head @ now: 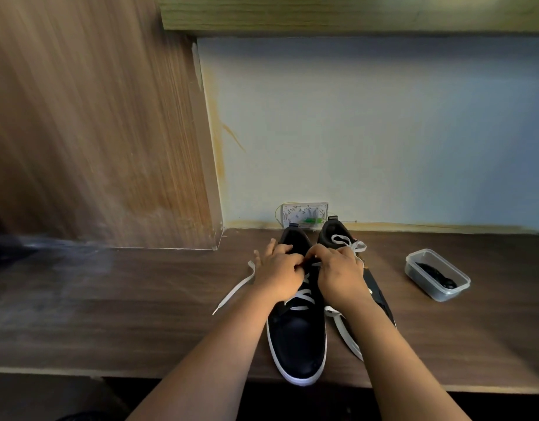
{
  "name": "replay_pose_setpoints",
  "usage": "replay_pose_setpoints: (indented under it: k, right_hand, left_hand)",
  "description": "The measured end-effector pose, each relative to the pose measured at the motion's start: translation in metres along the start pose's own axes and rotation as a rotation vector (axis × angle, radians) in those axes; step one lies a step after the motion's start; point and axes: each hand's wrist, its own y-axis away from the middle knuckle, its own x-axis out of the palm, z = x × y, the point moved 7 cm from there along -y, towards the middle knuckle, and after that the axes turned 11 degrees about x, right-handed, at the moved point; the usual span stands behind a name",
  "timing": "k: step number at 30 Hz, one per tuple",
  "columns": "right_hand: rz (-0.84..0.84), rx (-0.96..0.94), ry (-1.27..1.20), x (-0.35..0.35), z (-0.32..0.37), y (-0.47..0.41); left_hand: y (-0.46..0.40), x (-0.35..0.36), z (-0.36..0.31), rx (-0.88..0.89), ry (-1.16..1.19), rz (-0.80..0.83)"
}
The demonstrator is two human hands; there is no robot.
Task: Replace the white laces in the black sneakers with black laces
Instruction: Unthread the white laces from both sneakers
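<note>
1. At 6 o'clock on the dark wooden desk (140, 314) I see the near sneaker (297, 338). Its long axis runs 6 to 12, toe toward me and overhanging the desk's front edge, heel toward the wall.
2. The second sneaker (335, 235) stands just beside it at 3 o'clock, mostly hidden under my right forearm.
3. Both are black with white soles. The near one's white lace (301, 296) crosses the lower eyelets; a loose end (234, 288) trails toward 9 o'clock, another (347, 335) toward 5 o'clock.
4. My left hand (277, 273) and right hand (338, 278) meet over the tongue, fingers curled in and pinching the lace at the upper eyelets.
5. A clear plastic tub (414, 268) holding black laces (435, 275) sits at 3 o'clock, well apart.
6. Open desk stretches toward 9 o'clock; a wooden panel (95, 123) blocks 10 o'clock.
</note>
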Motion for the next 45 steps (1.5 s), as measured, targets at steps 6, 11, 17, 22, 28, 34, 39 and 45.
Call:
replay_pose_setpoints:
  k: [6,11,17,22,28,34,39,45]
  right_hand:
    - [0.065,0.116,-0.131,-0.008,-0.007,0.005]
    - [0.089,0.183,-0.161,0.002,-0.016,0.002]
    - [0.086,0.197,-0.158,0.001,-0.017,0.002]
    - [0.073,0.193,-0.164,-0.001,-0.013,0.003]
    - [0.053,0.131,-0.118,0.001,-0.014,0.004]
    - [0.06,0.151,-0.168,0.002,-0.021,0.001]
    - [0.07,0.127,-0.162,0.006,-0.023,-0.003]
    - [-0.043,0.031,0.001,0.002,-0.006,0.002]
  left_hand:
    - [0.002,-0.001,0.007,-0.173,0.358,-0.039]
    - [0.019,-0.019,0.007,-0.484,1.528,-0.335]
    - [0.041,-0.07,0.048,-0.571,1.022,-0.599]
    - [0.028,-0.059,0.006,-0.094,-0.051,-0.312]
    - [0.013,-0.013,-0.024,0.109,-0.308,-0.061]
    - [0.023,-0.077,0.007,-0.26,1.111,-0.454]
    - [0.056,-0.118,0.023,-0.064,1.872,-0.506]
    - [0.059,-0.084,0.051,-0.328,0.367,0.019]
